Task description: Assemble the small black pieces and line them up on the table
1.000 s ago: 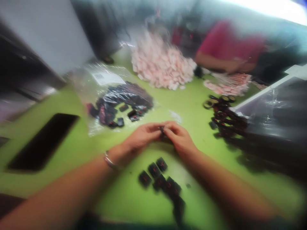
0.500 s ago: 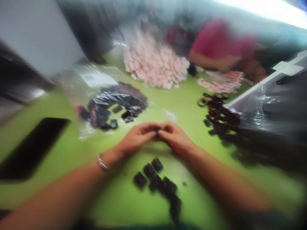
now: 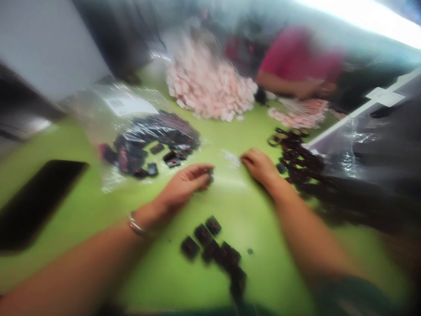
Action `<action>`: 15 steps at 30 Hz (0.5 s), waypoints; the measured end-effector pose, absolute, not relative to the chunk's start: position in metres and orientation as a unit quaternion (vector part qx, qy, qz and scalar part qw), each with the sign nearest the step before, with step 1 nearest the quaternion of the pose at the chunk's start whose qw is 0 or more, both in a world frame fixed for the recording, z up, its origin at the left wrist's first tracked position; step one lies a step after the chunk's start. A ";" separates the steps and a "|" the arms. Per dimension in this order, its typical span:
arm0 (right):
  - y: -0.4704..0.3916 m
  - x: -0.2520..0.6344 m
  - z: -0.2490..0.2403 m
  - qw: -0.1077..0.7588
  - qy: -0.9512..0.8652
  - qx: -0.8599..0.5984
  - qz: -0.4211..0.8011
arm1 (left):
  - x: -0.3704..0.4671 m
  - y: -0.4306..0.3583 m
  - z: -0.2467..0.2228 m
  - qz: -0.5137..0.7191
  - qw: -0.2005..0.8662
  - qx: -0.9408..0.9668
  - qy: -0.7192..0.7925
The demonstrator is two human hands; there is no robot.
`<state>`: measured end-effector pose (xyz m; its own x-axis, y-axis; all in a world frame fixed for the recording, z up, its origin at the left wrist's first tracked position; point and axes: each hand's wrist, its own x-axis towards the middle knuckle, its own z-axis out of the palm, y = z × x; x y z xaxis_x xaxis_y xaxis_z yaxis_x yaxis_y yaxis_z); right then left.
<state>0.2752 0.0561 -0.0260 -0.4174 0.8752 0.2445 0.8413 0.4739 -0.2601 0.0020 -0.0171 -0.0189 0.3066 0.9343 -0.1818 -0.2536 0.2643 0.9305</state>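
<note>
My left hand [image 3: 187, 184], with a bracelet at the wrist, pinches a small dark plastic part [image 3: 210, 174] between thumb and fingers, just above the green table. Only the part's end shows past my fingertips. Off to the right, my right hand [image 3: 261, 166] has its fingers curled together, tips down beside a small cluster of thin white pieces [image 3: 232, 159]. Whether anything is between those fingers is hidden. Nearer to me lies a loose group of black square parts [image 3: 203, 235] with red marks.
A clear plastic bag [image 3: 95, 109] of black parts lies at left, near a dark flat slab [image 3: 42, 202]. Behind is a heap of pale pink pieces [image 3: 213, 92]. More black parts [image 3: 296, 162] and a grey bin [image 3: 378, 145] stand right. A person in pink [image 3: 289, 61] sits across.
My hands, earlier together at the middle, have parted. The right hand has moved right to the white pieces; the left keeps the dark part and has shifted slightly left.
</note>
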 end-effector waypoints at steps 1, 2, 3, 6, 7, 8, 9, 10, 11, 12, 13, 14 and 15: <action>0.056 0.274 -0.027 0.172 -0.847 -0.502 0.039 | 0.002 -0.017 -0.019 0.432 0.686 0.425 0.403; 0.055 0.272 -0.027 0.170 -0.850 -0.497 0.028 | 0.002 -0.017 -0.019 0.431 0.685 0.425 0.405; 0.054 0.270 -0.027 0.167 -0.852 -0.495 0.014 | 0.002 -0.017 -0.020 0.430 0.685 0.426 0.406; 0.053 0.264 -0.027 0.144 -0.854 -0.499 -0.037 | 0.002 -0.017 -0.021 0.427 0.683 0.430 0.407; 0.053 0.263 -0.027 0.133 -0.853 -0.502 -0.054 | 0.002 -0.017 -0.021 0.427 0.683 0.431 0.407; 0.053 0.262 -0.028 0.124 -0.851 -0.506 -0.068 | 0.002 -0.017 -0.021 0.428 0.682 0.432 0.407; 0.054 0.261 -0.028 0.122 -0.848 -0.510 -0.075 | 0.002 -0.017 -0.021 0.428 0.681 0.432 0.406; 0.055 0.261 -0.029 0.131 -0.844 -0.516 -0.075 | 0.002 -0.017 -0.020 0.428 0.682 0.432 0.406; 0.054 0.260 -0.028 0.152 -0.838 -0.520 -0.069 | 0.002 -0.017 -0.020 0.427 0.683 0.431 0.406; 0.053 0.259 -0.027 0.186 -0.831 -0.521 -0.055 | 0.002 -0.017 -0.020 0.424 0.686 0.430 0.405; 0.050 0.256 -0.025 0.231 -0.822 -0.519 -0.036 | 0.002 -0.018 -0.020 0.420 0.690 0.429 0.404; 0.045 0.252 -0.023 0.278 -0.812 -0.512 -0.009 | 0.003 -0.018 -0.019 0.415 0.695 0.429 0.401; 0.039 0.245 -0.019 0.323 -0.804 -0.499 0.024 | 0.003 -0.018 -0.020 0.410 0.700 0.429 0.397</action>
<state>0.2455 0.0391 -0.0192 -0.2928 0.8179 0.4952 0.7875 0.5001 -0.3602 0.0030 -0.0183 -0.0196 0.3489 0.9148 -0.2034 -0.2337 0.2951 0.9264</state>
